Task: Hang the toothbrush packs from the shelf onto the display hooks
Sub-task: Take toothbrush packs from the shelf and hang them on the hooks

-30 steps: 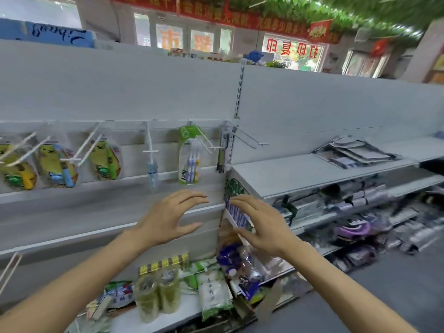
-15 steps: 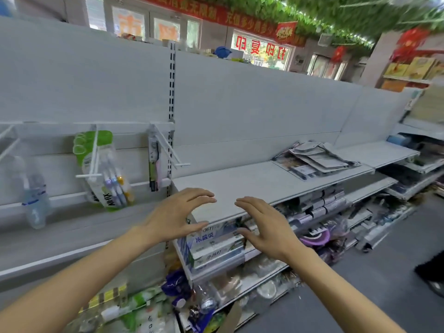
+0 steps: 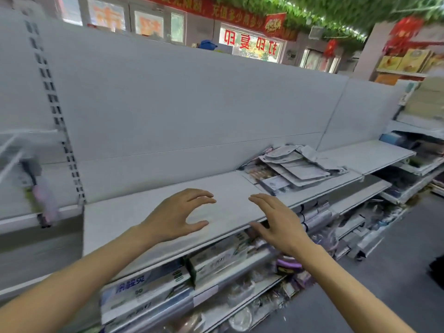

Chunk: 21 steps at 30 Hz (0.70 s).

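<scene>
Hands first, in the head view: your left hand [image 3: 179, 216] hovers at lower centre of the frame over the bare white shelf [image 3: 134, 219], fingers loosely spread and gently bent, thumb apart, holding nothing. Your right hand [image 3: 280, 224] is just right of it, above the shelf's front edge, fingers extended and relaxed, also empty. The two hands are near each other but apart.

Toothbrush packs [image 3: 290, 168] lie in a loose, overlapping pile at centre right of the frame, on the same shelf against the grey back panel [image 3: 192, 104], well apart from both hands. At the far left edge, blurred display hooks [image 3: 12, 150] jut from the panel, with a blurred hanging pack [image 3: 44, 200] below them. Boxed goods [image 3: 149, 287] fill the lower shelf at bottom centre.
</scene>
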{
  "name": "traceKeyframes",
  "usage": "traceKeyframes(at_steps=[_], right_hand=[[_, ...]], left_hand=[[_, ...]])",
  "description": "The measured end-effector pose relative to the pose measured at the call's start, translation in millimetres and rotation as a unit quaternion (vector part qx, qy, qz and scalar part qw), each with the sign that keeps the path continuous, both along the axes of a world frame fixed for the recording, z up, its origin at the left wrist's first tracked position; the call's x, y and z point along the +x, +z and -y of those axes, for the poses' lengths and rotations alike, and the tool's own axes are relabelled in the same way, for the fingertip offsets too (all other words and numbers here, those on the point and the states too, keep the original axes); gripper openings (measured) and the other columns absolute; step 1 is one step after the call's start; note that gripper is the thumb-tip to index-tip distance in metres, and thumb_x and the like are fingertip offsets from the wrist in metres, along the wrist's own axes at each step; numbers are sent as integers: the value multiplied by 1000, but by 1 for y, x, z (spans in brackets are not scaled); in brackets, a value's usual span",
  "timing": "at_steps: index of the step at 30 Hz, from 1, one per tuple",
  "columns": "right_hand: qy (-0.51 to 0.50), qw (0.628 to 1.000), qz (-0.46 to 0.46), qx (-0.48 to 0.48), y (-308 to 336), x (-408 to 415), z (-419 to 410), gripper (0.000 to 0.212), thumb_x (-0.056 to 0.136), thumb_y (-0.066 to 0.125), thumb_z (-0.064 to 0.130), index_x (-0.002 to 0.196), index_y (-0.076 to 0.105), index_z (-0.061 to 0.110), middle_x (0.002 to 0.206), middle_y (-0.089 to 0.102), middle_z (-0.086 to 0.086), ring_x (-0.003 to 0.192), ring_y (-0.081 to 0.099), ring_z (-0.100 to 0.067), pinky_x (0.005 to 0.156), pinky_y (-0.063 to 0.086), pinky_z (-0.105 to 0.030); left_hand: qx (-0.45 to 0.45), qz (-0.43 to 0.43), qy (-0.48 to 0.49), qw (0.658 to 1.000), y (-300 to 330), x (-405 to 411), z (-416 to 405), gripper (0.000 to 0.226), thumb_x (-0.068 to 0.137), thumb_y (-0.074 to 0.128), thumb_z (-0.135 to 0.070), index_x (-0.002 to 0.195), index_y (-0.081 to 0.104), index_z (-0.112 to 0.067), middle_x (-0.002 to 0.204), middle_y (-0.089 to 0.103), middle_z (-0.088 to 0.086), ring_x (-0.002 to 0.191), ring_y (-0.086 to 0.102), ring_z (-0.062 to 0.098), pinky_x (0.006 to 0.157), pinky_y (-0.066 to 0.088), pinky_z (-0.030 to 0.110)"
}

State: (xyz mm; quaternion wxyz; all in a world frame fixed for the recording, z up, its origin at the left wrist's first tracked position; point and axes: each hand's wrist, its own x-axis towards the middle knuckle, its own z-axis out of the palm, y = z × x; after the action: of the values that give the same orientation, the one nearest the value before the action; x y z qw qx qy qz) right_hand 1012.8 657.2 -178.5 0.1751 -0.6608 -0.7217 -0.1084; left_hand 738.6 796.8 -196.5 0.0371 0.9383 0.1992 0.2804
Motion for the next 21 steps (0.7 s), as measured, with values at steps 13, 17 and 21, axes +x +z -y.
traceKeyframes(at_steps=[13,17,21], right_hand=[[-26,999,21,-34,20,262,-160,50,94,63,25,140,50,11,145,50,-6,132,48,-28,93,50,-39],[-10,1000,20,-15,15,301,-213,51,84,67,4,134,56,5,140,56,-15,129,53,-35,96,54,-48],[-14,998,54,-42,11,315,-247,66,89,46,-4,152,32,8,159,32,-10,149,26,-27,120,22,-37]], left_hand=[[-101,-11,127,987,-10,261,-117,50,92,59,-48,140,46,-36,144,47,-15,129,44,6,101,41,25],[-122,2,158,980,-16,317,-159,53,91,62,-38,141,46,-32,135,54,-9,122,50,12,93,44,25],[-142,11,172,975,-29,362,-187,56,91,64,-31,144,46,-29,135,57,-5,120,53,18,91,44,25]])
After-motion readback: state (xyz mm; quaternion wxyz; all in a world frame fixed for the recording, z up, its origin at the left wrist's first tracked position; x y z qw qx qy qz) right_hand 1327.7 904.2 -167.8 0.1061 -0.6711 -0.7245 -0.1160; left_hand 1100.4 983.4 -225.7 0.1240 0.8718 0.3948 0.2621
